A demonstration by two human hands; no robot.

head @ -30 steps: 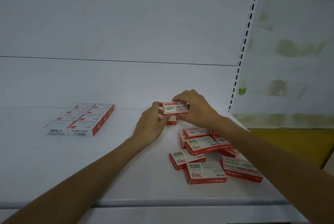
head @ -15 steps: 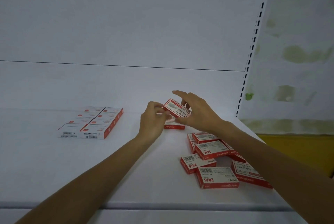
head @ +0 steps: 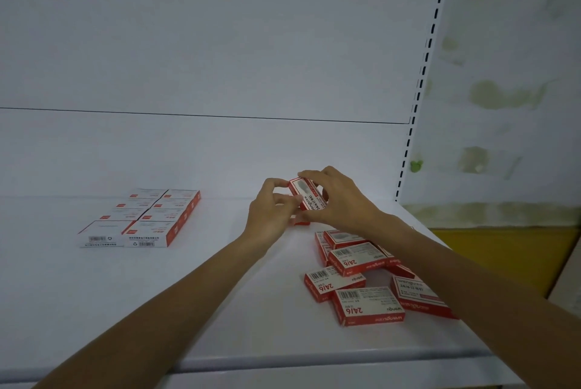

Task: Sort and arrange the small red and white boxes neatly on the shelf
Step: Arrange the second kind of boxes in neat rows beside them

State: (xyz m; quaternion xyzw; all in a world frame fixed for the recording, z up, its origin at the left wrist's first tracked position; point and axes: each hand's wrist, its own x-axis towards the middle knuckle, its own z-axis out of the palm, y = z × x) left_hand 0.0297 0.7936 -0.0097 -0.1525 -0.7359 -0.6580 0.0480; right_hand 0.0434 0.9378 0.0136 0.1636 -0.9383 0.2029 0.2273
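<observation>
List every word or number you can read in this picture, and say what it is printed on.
"24/6": front loose box, upside down.
"wengu": same box, top and red side.
"wengu 24/6": right loose box.
"24/6": held box, sideways; the rest is blurred.
Arranged boxes: print too small to read.

The held box (head: 309,198) is partly covered by the curled fingers of the right hand (head: 336,200) and the left hand (head: 270,212), and the picture on its face is blurred; a second box (head: 301,222) beneath the hands shows only a red sliver. The right forearm (head: 440,266) hides parts of the loose boxes (head: 358,258) behind it; both arms are cut off by the lower edge; the print on the arranged boxes (head: 151,215) at the left is too small to read.
</observation>
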